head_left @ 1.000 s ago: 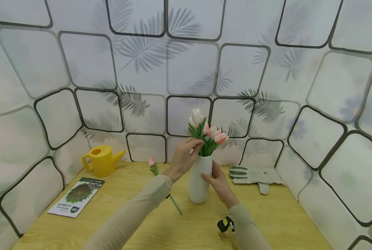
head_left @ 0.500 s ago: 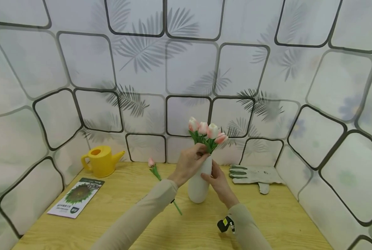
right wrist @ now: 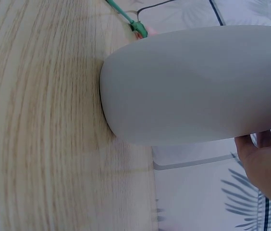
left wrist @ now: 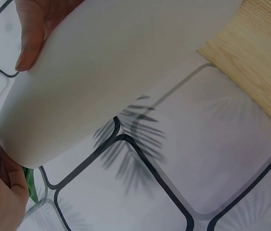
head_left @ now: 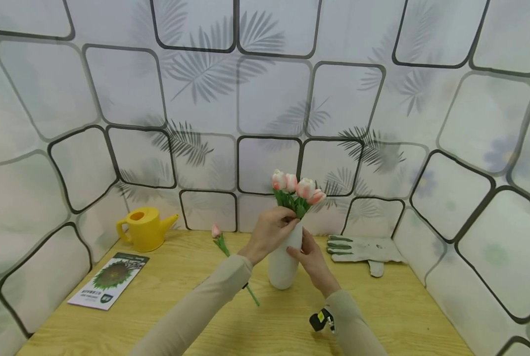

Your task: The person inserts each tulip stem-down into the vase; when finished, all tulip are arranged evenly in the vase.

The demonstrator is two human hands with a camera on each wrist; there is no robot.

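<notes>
A tall white vase (head_left: 282,272) stands upright on the wooden table, holding several pink-and-white tulips (head_left: 306,188) with green leaves. My left hand (head_left: 269,232) is at the vase's mouth, its fingertips pinching a tulip stem just above the rim. In the left wrist view, a bit of green shows between the fingers of that hand (left wrist: 3,192). My right hand (head_left: 314,262) grips the vase's right side with thumb and fingers. The vase's base (right wrist: 121,96) rests flat on the table in the right wrist view. Inside the vase, the stems are hidden.
One loose tulip (head_left: 220,243) lies left of the vase, partly behind my left sleeve. A yellow watering can (head_left: 146,232) and a sunflower seed packet (head_left: 110,282) are at the left. Work gloves (head_left: 364,248) lie at the back right, near the patterned wall (head_left: 273,99).
My left hand has moved down and right to the vase's mouth, and the tulip it holds has sunk level with the others. The right hand has stayed on the vase.
</notes>
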